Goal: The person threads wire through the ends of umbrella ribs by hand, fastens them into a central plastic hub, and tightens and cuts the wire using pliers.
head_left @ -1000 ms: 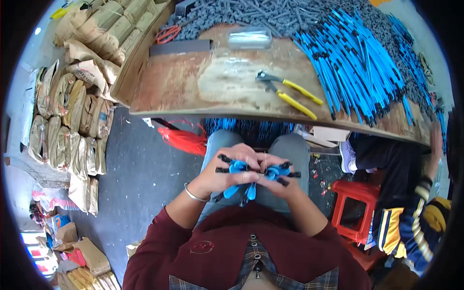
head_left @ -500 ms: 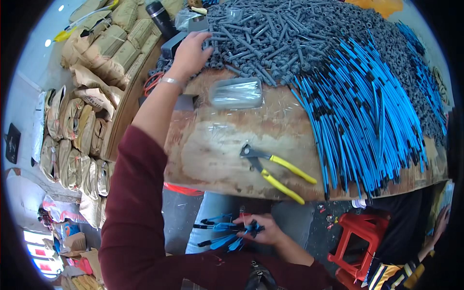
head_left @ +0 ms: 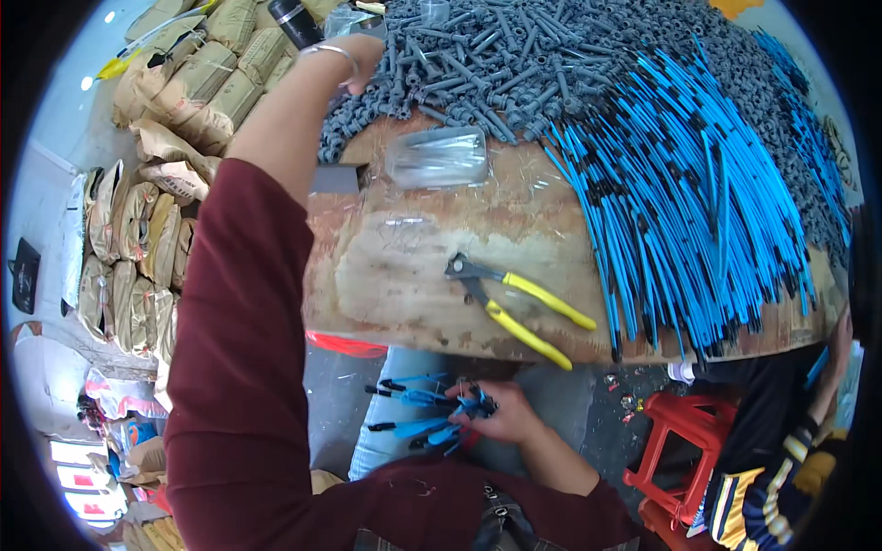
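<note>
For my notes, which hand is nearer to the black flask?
Left: the left hand is close to the black flask; the right hand, holding blue strips, is far from it, low in the picture.

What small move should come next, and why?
I'd probably check what the left hand grips before pulling it back: it is stretched out beside the grey parts, its hold hidden from view, while the right hand has the blue strips.
</note>
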The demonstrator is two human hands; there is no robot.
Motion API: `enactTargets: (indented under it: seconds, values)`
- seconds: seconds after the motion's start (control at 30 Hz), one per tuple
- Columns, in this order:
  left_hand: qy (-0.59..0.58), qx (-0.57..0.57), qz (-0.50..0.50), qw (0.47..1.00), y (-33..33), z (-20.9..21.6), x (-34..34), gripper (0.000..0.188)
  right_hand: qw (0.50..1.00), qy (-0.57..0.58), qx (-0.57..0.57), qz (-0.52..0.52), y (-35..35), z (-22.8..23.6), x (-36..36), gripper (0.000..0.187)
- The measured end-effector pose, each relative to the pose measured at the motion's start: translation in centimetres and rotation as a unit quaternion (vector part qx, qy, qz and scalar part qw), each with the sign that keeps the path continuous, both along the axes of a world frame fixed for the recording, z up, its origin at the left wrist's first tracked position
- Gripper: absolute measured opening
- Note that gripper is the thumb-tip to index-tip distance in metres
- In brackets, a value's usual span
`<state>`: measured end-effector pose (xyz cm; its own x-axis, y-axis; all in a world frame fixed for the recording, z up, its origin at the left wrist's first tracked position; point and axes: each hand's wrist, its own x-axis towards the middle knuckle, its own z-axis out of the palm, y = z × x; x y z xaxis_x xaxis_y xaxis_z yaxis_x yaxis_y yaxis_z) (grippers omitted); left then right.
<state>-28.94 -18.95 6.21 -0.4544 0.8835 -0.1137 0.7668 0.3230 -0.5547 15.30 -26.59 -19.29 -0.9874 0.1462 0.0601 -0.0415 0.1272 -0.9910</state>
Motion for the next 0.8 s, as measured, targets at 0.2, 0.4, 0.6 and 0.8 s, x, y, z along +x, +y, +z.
enactTargets:
  seconds: [0.2,0.4,0.6,0.8]
  values:
    - [-0.513,0.329,0.078,0.789,-14.4,1.9,9.2,0.056,0.995,0.054,-0.075,-0.048,-1.9,1.3,0.3,0.030]
    - [-0.749,0.390,-0.029,0.534,-26.8,-9.3,25.1,0.045,0.993,0.039,-0.066,0.088,-2.6,3.9,0.8,0.031]
    - [-0.786,0.420,-0.024,0.453,-30.5,-17.6,30.8,0.044,0.990,-0.010,-0.047,0.131,-6.2,5.4,1.4,0.028]
    - [-0.846,0.373,-0.044,0.379,-31.1,-17.6,31.3,0.042,0.992,0.058,-0.105,0.032,-7.5,5.4,2.2,0.032]
